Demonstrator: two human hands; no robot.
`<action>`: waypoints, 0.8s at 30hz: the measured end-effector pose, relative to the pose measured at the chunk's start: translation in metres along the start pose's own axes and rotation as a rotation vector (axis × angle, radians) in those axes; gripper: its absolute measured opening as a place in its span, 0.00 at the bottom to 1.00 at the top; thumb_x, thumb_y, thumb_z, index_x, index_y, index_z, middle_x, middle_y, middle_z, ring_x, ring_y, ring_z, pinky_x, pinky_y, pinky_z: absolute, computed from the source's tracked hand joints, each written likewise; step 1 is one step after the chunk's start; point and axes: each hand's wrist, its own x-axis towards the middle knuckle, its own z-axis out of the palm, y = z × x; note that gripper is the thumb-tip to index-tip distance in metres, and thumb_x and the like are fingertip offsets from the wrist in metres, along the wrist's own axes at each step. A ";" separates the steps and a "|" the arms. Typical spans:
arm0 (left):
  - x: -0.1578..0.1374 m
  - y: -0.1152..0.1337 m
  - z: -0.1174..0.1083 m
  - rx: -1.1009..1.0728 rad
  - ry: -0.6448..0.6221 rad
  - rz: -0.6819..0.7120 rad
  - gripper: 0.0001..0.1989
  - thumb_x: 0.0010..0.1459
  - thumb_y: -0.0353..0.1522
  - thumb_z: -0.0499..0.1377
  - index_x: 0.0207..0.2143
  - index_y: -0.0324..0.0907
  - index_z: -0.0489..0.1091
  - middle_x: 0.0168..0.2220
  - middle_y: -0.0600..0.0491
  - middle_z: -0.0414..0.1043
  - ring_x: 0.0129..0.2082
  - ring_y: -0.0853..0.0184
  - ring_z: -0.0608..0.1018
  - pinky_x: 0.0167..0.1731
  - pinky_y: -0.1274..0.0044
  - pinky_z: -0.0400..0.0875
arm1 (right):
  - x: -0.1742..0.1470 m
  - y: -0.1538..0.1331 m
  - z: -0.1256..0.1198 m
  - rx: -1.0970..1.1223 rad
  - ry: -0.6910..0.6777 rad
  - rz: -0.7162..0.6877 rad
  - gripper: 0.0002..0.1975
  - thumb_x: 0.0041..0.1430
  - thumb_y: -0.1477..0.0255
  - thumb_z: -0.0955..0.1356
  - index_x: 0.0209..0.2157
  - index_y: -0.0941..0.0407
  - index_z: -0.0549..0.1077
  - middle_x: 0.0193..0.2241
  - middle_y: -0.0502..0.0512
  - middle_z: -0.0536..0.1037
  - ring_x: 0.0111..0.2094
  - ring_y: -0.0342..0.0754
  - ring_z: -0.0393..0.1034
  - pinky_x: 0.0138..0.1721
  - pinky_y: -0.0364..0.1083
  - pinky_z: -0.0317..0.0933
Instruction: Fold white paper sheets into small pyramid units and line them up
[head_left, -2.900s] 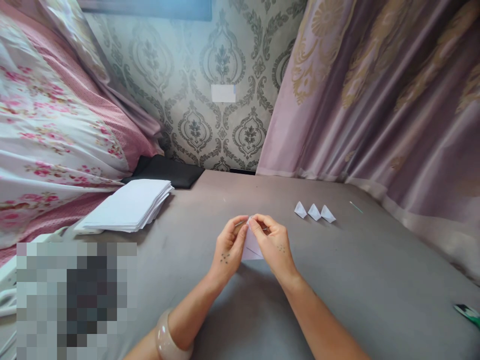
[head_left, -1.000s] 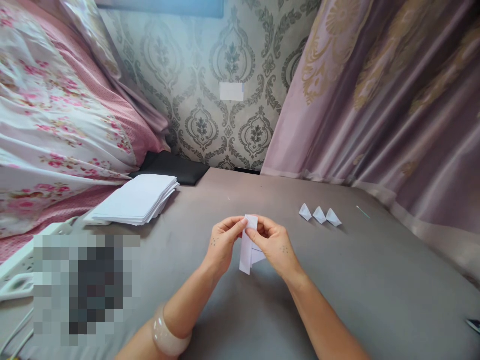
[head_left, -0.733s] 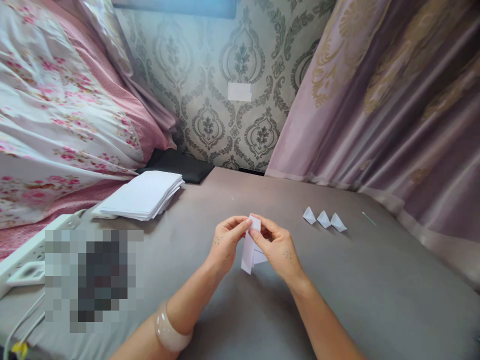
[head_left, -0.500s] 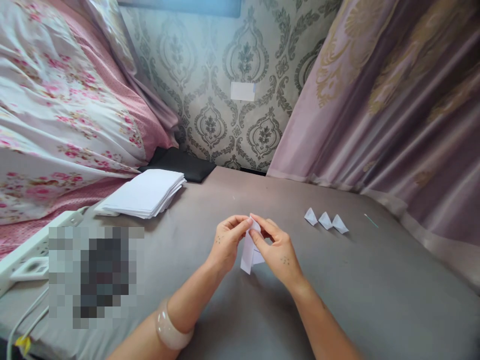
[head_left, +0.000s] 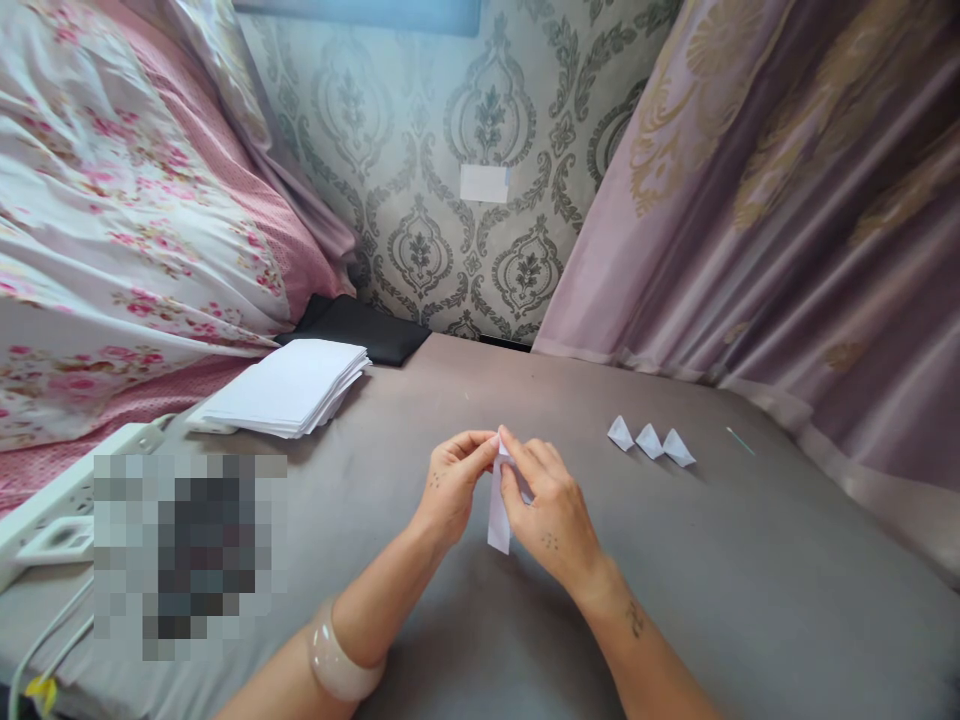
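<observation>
Between my two hands is a narrow piece of folded white paper [head_left: 499, 520], held above the grey surface with its lower end hanging down. My left hand [head_left: 451, 480] pinches its top edge between thumb and fingers. My right hand [head_left: 546, 495] is closed on the same paper from the other side, thumb in front, fingers partly hiding the upper folds. To the right lie three small folded paper shapes, pointed like little boats: a left one [head_left: 620, 434], a middle one [head_left: 649, 441] and a right one [head_left: 679, 448].
A stack of white paper [head_left: 289, 385] lies at the left, in front of a flat black case [head_left: 367, 330]. A white power strip [head_left: 90, 490] with cables runs along the left edge. A thin greenish stick [head_left: 740, 440] lies far right. Curtains [head_left: 675, 240] hang by the wall.
My right hand has turned and its fingers have shifted over the paper. The paper's side flap is now mostly covered, and the strip hangs more upright. My left hand has hardly moved.
</observation>
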 end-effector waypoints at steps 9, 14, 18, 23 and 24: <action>-0.001 0.002 -0.001 0.003 -0.055 -0.028 0.08 0.51 0.34 0.64 0.31 0.37 0.77 0.27 0.53 0.74 0.28 0.75 0.70 0.33 0.82 0.64 | -0.002 -0.003 -0.001 -0.305 -0.023 -0.076 0.27 0.58 0.77 0.59 0.60 0.59 0.60 0.32 0.58 0.70 0.36 0.52 0.61 0.38 0.51 0.60; 0.004 -0.002 -0.002 -0.121 -0.065 -0.153 0.09 0.45 0.31 0.68 0.31 0.37 0.78 0.31 0.51 0.77 0.32 0.72 0.74 0.38 0.81 0.66 | -0.003 -0.007 -0.005 -0.354 -0.070 -0.052 0.29 0.56 0.77 0.59 0.61 0.61 0.59 0.33 0.59 0.69 0.36 0.53 0.60 0.37 0.52 0.60; 0.008 -0.004 -0.004 -0.175 -0.098 -0.226 0.09 0.45 0.31 0.68 0.31 0.37 0.78 0.31 0.50 0.77 0.34 0.70 0.75 0.40 0.79 0.67 | -0.002 -0.008 -0.011 -0.205 -0.111 0.024 0.28 0.58 0.76 0.58 0.60 0.57 0.60 0.35 0.59 0.70 0.38 0.53 0.61 0.39 0.52 0.61; 0.010 -0.008 -0.006 -0.116 -0.011 -0.245 0.12 0.41 0.32 0.70 0.29 0.35 0.77 0.27 0.50 0.76 0.28 0.71 0.75 0.35 0.78 0.68 | 0.006 0.007 -0.013 0.457 -0.099 0.397 0.20 0.63 0.66 0.57 0.51 0.55 0.71 0.36 0.57 0.75 0.40 0.50 0.68 0.41 0.49 0.62; 0.010 -0.009 -0.006 -0.108 0.011 -0.245 0.12 0.40 0.32 0.71 0.29 0.36 0.77 0.26 0.51 0.76 0.27 0.71 0.75 0.34 0.78 0.68 | 0.008 0.011 -0.013 0.629 -0.079 0.531 0.21 0.63 0.63 0.58 0.48 0.56 0.74 0.35 0.57 0.76 0.37 0.49 0.69 0.40 0.48 0.63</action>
